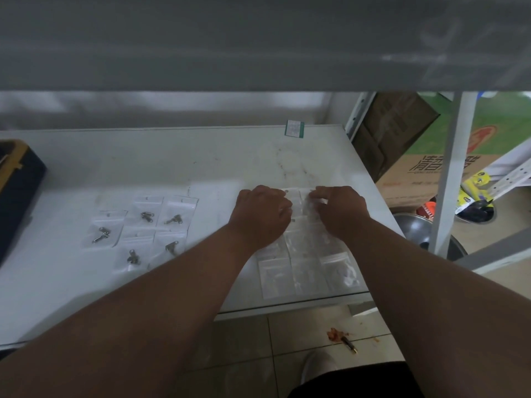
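Note:
Several small clear zip bags (309,268) lie in rows on the right part of the white table (186,168). My left hand (263,215) and my right hand (340,209) are side by side over the far end of these rows. Both have curled fingers, and the fingertips of both pinch one clear bag (301,198) between them. To the left lie several more clear bags, each with a small metal part (146,216) inside. The bags under my hands look empty, though my hands hide some of them.
A dark box with yellow trim (17,191) stands at the table's left edge. A green-edged label (294,128) lies at the back. Right of the table are a shelf post (451,179), cardboard boxes (416,179) and metal bowls (416,228) on the floor.

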